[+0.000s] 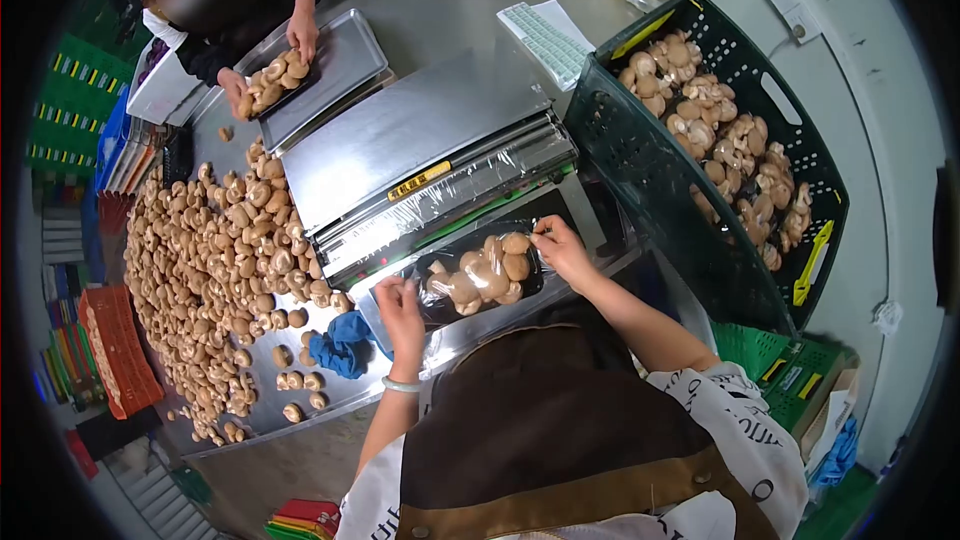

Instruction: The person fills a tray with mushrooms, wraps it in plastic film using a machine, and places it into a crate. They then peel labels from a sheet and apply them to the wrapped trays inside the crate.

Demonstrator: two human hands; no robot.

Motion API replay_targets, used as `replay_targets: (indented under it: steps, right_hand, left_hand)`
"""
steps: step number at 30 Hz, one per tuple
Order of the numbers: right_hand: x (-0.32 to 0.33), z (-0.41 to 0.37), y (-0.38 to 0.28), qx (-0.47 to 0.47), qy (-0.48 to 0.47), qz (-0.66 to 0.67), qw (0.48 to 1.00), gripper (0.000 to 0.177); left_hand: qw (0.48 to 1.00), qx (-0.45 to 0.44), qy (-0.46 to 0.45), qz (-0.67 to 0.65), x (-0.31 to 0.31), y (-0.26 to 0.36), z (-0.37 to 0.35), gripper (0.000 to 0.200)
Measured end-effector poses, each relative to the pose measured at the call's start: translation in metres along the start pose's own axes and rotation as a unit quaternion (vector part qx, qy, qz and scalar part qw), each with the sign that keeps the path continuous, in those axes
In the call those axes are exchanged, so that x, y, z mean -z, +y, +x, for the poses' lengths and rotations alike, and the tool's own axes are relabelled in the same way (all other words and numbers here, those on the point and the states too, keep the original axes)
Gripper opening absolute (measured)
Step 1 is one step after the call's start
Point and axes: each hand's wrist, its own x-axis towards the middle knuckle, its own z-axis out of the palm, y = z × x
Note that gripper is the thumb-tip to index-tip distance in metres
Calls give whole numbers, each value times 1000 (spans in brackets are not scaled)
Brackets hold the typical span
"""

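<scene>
A black tray of brown mushrooms [482, 275] under clear film lies in front of me, at the near side of the wrapping machine [420, 140]. My left hand [400, 312] has its fingers closed at the tray's left end. At the right end, my right hand [560, 248] pinches the film by the tray's corner. The film over the mushrooms looks shiny and stretched. Behind the tray runs the machine's film roll, with a yellow label [420, 181] on its bar.
A big heap of mushrooms [215, 270] covers the left table, with a blue cloth [341, 345] beside it. A dark green crate [640, 175] of wrapped trays stands right. Across the table, a co-worker's hands [303, 30] hold a mushroom tray over a metal tray [350, 55].
</scene>
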Motion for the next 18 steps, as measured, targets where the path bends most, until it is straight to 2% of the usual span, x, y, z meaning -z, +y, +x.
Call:
replay_targets:
  steps: [2, 3, 6, 7, 8, 9, 12, 13, 14, 16, 17, 18]
  right_hand:
    - [5, -25, -26, -39, -15, 100, 994, 15]
    - [11, -39, -38, -22, -10, 142, 990, 17]
    - [33, -79, -69, 32, 64, 113, 991, 14]
    - [41, -84, -62, 43, 100, 91, 990, 14]
    - [50, -86, -51, 54, 137, 69, 987, 13]
    - [63, -84, -27, 85, 177, -24, 980, 12]
    - [71, -73, 33, 127, 293, -206, 925, 10]
    - [66, -67, 51, 122, 328, -179, 920, 9]
    - [61, -61, 68, 135, 342, -241, 898, 12]
    - [50, -45, 115, 117, 342, -256, 896, 16]
    - [40, -41, 128, 80, 323, 17, 943, 23]
    - [29, -37, 129, 43, 281, 290, 914, 30]
  left_hand:
    - [998, 24, 35, -36, 7, 0, 7, 15]
    - [999, -7, 31, -30, 12, 10, 8, 15]
    - [999, -18, -9, 25, 18, 18, 4, 15]
    - [994, -44, -24, 92, 13, 22, 5, 15]
    - [984, -71, -40, 158, 5, 26, 6, 15]
    - [967, -106, -50, 226, -3, 27, 9, 11]
    - [885, -234, -79, 395, -33, 6, 21, 12]
    - [854, -238, -108, 450, -44, 4, 26, 18]
    - [832, -321, -124, 435, -54, -5, 35, 29]
    - [821, -355, -155, 419, -81, -1, 43, 42]
    - [816, -378, -194, 392, -93, 10, 42, 47]
    - [809, -402, -231, 362, -103, 21, 40, 52]
